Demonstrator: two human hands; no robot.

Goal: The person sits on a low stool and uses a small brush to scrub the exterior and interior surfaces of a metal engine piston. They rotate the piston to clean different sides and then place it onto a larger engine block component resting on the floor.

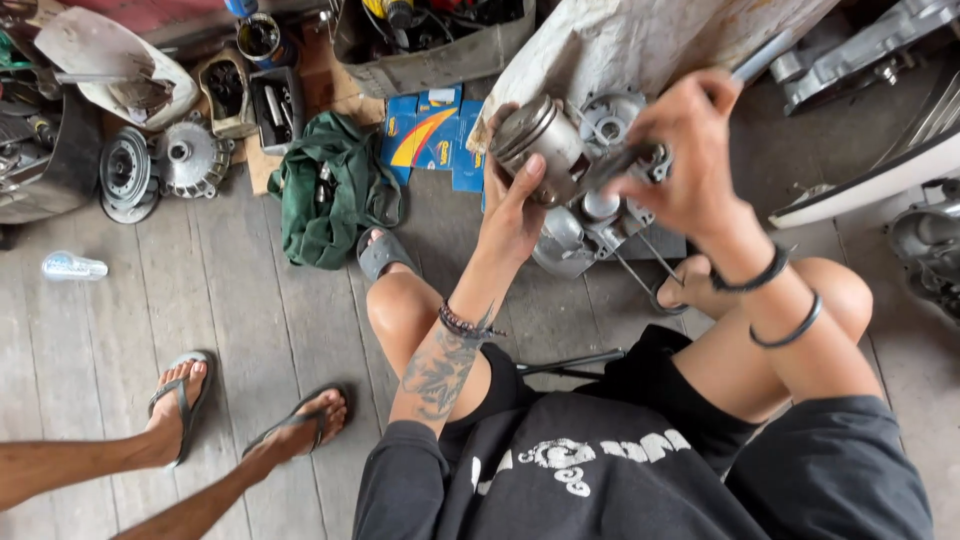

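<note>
Bent knees [400,310] below, I cup the grey piston [538,140] in left hand [512,215] fingers, steadying it, while right hand [690,160] fingers pinch a dark tool [625,160] against it.

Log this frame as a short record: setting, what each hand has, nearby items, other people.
setting: wooden plank floor of a workshop, person seated
left hand: cups a metal piston from below
right hand: grips a dark tool against the piston
below hands: grey engine part
nearby: green cloth bag, blue boxes, round metal clutch parts
other people: two feet in sandals at lower left
</note>
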